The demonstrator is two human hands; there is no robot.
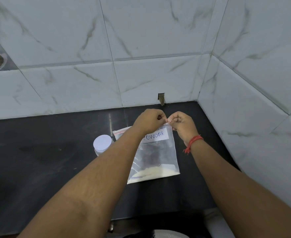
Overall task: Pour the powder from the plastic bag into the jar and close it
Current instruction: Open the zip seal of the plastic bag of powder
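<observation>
1. The fingers (160,117) of the left hand (149,121) are pinched together on the top seal of the plastic bag (155,152). Those of the right hand (182,125) are pinched on the same edge, right beside them, so the thumbs nearly meet over the red zip line.
2. Both hands hold the bag upright by its mouth. It hangs between the forearms with its lower edge resting on or just above the dark table (46,160); which of the two cannot be told.
3. A white label (155,135) reading "POWDER" sits below the seal, and the pale powder (151,173) lies settled along the bottom of the bag.
4. The jar (102,145) stands on the table just left of the bag, partly behind the left forearm, with its white lid (102,142) on.
5. Judging by the grip, the step in hand is opening the bag; the mouth looks closed or barely parted.
6. The next move calls for pulling the two sides of the seal apart without tipping the bag. The jar's lid must also come off before any pouring.
7. A red thread band (192,143) circles the right wrist.
</observation>
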